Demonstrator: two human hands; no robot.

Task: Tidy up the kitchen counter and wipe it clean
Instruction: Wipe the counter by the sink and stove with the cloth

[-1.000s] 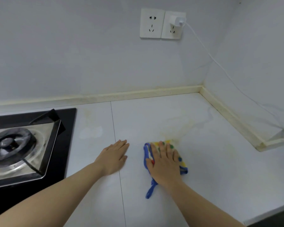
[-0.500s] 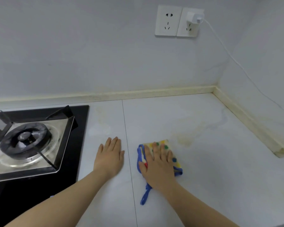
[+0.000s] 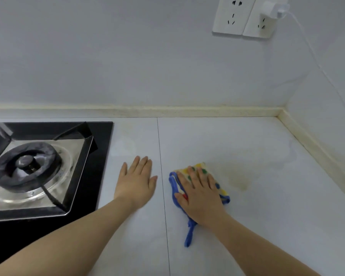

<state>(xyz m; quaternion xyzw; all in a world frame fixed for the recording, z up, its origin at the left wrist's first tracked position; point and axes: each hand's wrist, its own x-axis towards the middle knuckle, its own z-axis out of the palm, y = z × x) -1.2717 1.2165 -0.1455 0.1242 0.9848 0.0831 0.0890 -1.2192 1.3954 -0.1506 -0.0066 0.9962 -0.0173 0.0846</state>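
My right hand (image 3: pixel 200 194) lies flat on a folded cleaning cloth (image 3: pixel 197 168), yellow with coloured dots and a blue border, pressing it onto the white counter (image 3: pixel 267 196). A blue loop of the cloth (image 3: pixel 188 236) trails out beside my wrist. My left hand (image 3: pixel 136 181) rests flat on the counter, fingers together, just left of the counter seam and holding nothing. A yellowish stain (image 3: pixel 239 176) marks the counter right of the cloth.
A black gas hob with a burner (image 3: pixel 26 166) takes up the left side. A cream upstand (image 3: pixel 167 111) runs along the back wall and the right wall. Two wall sockets (image 3: pixel 245 16) hold a white charger (image 3: pixel 275 6) whose cable runs down the right wall.
The view has shifted left, so hob and sockets sit further right in frame. My right hand and the cloth have slid slightly left, away from the stain. My left hand stays flat.
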